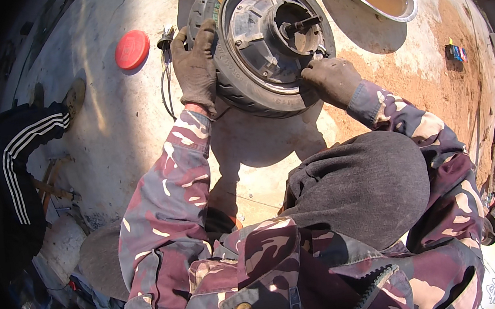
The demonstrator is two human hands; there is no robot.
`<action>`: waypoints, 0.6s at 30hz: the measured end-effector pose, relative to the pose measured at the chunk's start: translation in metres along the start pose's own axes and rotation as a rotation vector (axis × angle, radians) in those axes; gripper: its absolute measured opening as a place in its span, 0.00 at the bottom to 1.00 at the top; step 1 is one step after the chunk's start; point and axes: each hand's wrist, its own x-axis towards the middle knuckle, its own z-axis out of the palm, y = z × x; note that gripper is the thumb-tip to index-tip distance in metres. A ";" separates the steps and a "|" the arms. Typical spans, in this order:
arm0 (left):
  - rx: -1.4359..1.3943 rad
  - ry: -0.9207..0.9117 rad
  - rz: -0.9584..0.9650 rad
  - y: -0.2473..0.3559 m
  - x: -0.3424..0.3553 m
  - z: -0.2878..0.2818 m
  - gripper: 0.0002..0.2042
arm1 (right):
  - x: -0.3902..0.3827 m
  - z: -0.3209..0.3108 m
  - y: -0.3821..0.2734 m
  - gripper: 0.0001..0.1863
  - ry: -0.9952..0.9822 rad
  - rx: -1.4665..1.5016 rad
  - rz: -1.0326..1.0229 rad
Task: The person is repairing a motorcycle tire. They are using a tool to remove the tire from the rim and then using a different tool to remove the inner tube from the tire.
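Your camouflage jacket (267, 247) nearest. Left grip (196, 66), half-open, braces hub-motor wheel (252, 32) at nine o'clock, likely steadying; right grip (333, 79) curled at four, hold unclear.

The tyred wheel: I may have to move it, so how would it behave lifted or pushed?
The wheel is probably heavy for its size, given the broad metal hub. Stood on edge, its round tyre would likely roll; grooved tread may aid grip.
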 end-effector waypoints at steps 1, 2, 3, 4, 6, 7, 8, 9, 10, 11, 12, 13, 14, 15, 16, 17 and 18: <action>0.014 -0.006 0.012 -0.001 -0.001 -0.001 0.30 | 0.000 -0.001 0.001 0.08 0.014 0.005 -0.010; 0.020 0.000 0.016 -0.001 0.000 0.000 0.31 | 0.001 -0.001 0.001 0.08 0.023 0.003 -0.008; 0.026 0.006 0.019 -0.002 0.000 0.000 0.32 | 0.002 -0.002 0.001 0.08 0.029 -0.011 -0.028; 0.031 0.012 0.022 -0.003 0.000 -0.001 0.33 | 0.002 -0.002 0.001 0.08 0.030 -0.032 -0.036; 0.013 0.000 0.017 -0.004 0.000 -0.001 0.34 | 0.003 -0.004 0.001 0.08 0.020 -0.057 -0.046; 0.005 -0.006 0.014 -0.004 0.000 -0.001 0.35 | 0.004 -0.005 0.001 0.08 0.010 -0.059 -0.049; 0.001 -0.005 0.008 -0.005 0.000 -0.001 0.35 | 0.005 -0.006 0.000 0.08 0.003 -0.060 -0.055; -0.002 -0.004 0.002 -0.005 0.000 -0.001 0.35 | 0.005 -0.007 0.001 0.08 -0.004 -0.055 -0.064; -0.005 -0.004 -0.005 -0.004 0.000 -0.001 0.35 | 0.006 -0.008 0.002 0.08 -0.006 -0.049 -0.076; -0.001 -0.003 0.007 -0.004 0.000 -0.001 0.35 | 0.007 -0.009 0.002 0.08 -0.006 -0.046 -0.087; 0.002 -0.003 0.019 -0.003 0.000 -0.001 0.35 | 0.007 -0.009 0.002 0.08 -0.027 -0.037 -0.076; 0.005 -0.003 0.030 -0.003 0.000 -0.001 0.35 | 0.008 -0.010 0.002 0.08 -0.044 -0.032 -0.065; 0.005 -0.003 0.029 -0.002 0.000 -0.001 0.35 | 0.009 -0.010 0.002 0.08 -0.061 -0.034 -0.049; 0.005 -0.002 0.028 -0.002 0.001 -0.002 0.35 | 0.009 -0.009 0.001 0.08 -0.085 -0.012 -0.013; 0.009 -0.002 0.025 -0.001 0.001 -0.002 0.31 | 0.010 -0.009 0.000 0.08 -0.109 0.004 0.026; 0.012 -0.002 0.022 0.000 0.001 -0.003 0.27 | 0.010 -0.008 0.000 0.08 -0.131 0.014 0.065; 0.020 -0.003 0.018 0.000 0.001 -0.003 0.21 | 0.010 -0.008 -0.001 0.08 -0.129 0.024 0.069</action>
